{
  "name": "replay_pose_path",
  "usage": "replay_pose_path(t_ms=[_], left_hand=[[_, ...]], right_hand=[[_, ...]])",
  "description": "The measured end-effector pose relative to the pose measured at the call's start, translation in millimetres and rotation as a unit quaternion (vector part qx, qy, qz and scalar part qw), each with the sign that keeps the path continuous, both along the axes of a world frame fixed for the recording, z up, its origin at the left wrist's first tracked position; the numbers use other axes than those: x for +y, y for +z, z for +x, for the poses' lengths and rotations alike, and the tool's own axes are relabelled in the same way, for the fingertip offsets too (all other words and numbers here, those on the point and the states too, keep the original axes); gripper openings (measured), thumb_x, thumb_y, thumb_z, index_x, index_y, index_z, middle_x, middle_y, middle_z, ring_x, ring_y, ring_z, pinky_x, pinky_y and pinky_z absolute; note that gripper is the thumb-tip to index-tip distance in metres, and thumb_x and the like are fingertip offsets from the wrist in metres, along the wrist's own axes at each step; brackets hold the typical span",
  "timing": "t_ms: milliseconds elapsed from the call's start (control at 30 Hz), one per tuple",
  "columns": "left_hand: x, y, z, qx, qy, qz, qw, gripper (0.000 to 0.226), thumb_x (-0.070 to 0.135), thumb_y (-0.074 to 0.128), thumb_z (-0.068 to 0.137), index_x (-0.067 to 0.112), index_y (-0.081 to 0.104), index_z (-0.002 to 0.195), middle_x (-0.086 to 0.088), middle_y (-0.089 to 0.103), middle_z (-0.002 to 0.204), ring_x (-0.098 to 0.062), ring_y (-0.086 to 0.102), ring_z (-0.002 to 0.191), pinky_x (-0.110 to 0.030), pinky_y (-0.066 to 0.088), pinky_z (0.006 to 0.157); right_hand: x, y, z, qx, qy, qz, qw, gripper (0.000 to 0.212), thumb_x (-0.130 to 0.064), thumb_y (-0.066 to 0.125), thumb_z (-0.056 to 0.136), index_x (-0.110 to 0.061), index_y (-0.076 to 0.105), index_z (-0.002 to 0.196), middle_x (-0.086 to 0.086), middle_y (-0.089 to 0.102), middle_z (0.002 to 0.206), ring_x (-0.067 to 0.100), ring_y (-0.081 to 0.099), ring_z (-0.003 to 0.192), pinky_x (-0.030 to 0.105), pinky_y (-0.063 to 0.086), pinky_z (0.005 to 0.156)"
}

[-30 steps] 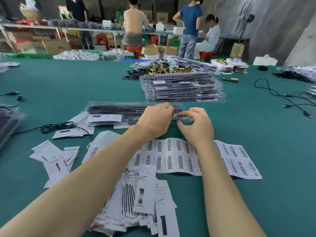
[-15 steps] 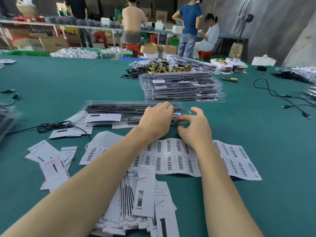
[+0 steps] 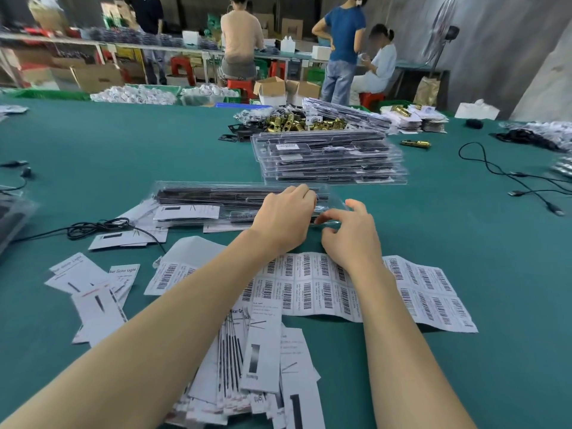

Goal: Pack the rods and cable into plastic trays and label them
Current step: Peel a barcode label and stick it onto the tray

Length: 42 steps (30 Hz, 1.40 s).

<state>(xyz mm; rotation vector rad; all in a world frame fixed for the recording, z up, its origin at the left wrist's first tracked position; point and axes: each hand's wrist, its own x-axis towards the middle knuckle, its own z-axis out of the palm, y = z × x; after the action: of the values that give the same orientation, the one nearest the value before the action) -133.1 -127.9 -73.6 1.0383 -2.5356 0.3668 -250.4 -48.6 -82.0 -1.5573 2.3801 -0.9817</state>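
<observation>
A clear plastic tray [image 3: 216, 196] holding black rods lies across the table in front of me, with a white paper insert under its lid. My left hand [image 3: 284, 218] rests on top of the tray's right half, bent fingers pressing down on it. My right hand [image 3: 349, 233] is beside it at the tray's right end, fingers spread, with the index fingertip touching the tray's edge. A sheet of barcode labels [image 3: 427, 289] lies under my wrists. A black cable [image 3: 99, 226] lies coiled to the left of the tray.
A stack of packed trays [image 3: 331, 159] stands behind the tray. Paper inserts [image 3: 257, 366] are piled near me, more cards [image 3: 89, 283] lie at the left. Brass parts [image 3: 297, 122] lie further back and loose cables [image 3: 526, 187] at the right. Several people work at far benches.
My right hand's thumb and index finger have come apart from a pinch at the tray's end into a spread pose. My left hand has stayed on the tray.
</observation>
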Motion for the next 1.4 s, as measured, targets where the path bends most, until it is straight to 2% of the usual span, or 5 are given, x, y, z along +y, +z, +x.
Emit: replay_pose_path(t_ms=[467, 700, 833, 1167, 1400], left_hand=[[-0.1, -3.1, 1.7, 0.025, -0.012, 0.011, 1.000, 0.021, 0.015, 0.047, 0.098, 0.015, 0.054, 0.118, -0.001, 0.056, 0.116, -0.023, 0.055, 0.104, -0.033, 0.033, 0.062], [3.3, -3.6, 9.9, 0.124, -0.058, 0.065, 0.988, 0.020, 0.025, 0.047, 0.101, 0.018, 0.066, 0.107, 0.005, 0.064, 0.108, -0.021, 0.060, 0.099, -0.035, 0.046, 0.070], [6.1, -7.7, 12.7, 0.125, -0.074, 0.078, 0.986, 0.018, 0.026, 0.054, 0.097, 0.020, 0.070, 0.103, 0.009, 0.065, 0.106, -0.018, 0.059, 0.100, -0.033, 0.047, 0.068], [6.4, -2.9, 18.8, 0.129, -0.072, 0.170, 0.974, 0.011, 0.029, 0.065, 0.093, 0.026, 0.075, 0.097, 0.013, 0.063, 0.114, -0.012, 0.056, 0.110, -0.038, 0.053, 0.079], [16.4, -9.7, 21.7, 0.177, -0.085, 0.163, 0.967, 0.011, 0.019, 0.065, 0.094, 0.017, 0.076, 0.094, 0.011, 0.066, 0.109, -0.013, 0.054, 0.107, -0.042, 0.053, 0.079]], right_hand=[[-2.2, 4.2, -3.9, 0.004, 0.007, 0.052, 0.999, 0.043, -0.014, 0.051, 0.094, -0.042, 0.071, 0.120, -0.002, 0.032, 0.160, 0.021, 0.031, 0.142, 0.036, 0.034, 0.110], [7.2, 12.8, -24.4, -0.042, 0.040, 0.017, 0.998, 0.036, -0.013, 0.053, 0.092, -0.032, 0.080, 0.107, 0.003, 0.057, 0.145, 0.020, 0.064, 0.104, 0.018, 0.039, 0.079], [9.7, 13.0, -30.5, -0.071, 0.017, -0.002, 0.997, 0.031, -0.014, 0.055, 0.089, -0.026, 0.083, 0.086, -0.002, 0.078, 0.097, 0.009, 0.062, 0.083, 0.007, 0.036, 0.056], [-20.6, 9.8, -28.5, -0.197, -0.113, -0.059, 0.972, 0.022, -0.028, 0.065, 0.089, -0.016, 0.071, 0.107, 0.001, 0.069, 0.101, 0.014, 0.054, 0.077, 0.022, 0.037, 0.064], [-30.0, 10.7, -31.2, -0.238, -0.141, -0.023, 0.961, 0.020, -0.015, 0.065, 0.074, -0.013, 0.047, 0.066, 0.004, 0.046, 0.059, 0.023, 0.043, 0.057, 0.025, 0.029, 0.049]])
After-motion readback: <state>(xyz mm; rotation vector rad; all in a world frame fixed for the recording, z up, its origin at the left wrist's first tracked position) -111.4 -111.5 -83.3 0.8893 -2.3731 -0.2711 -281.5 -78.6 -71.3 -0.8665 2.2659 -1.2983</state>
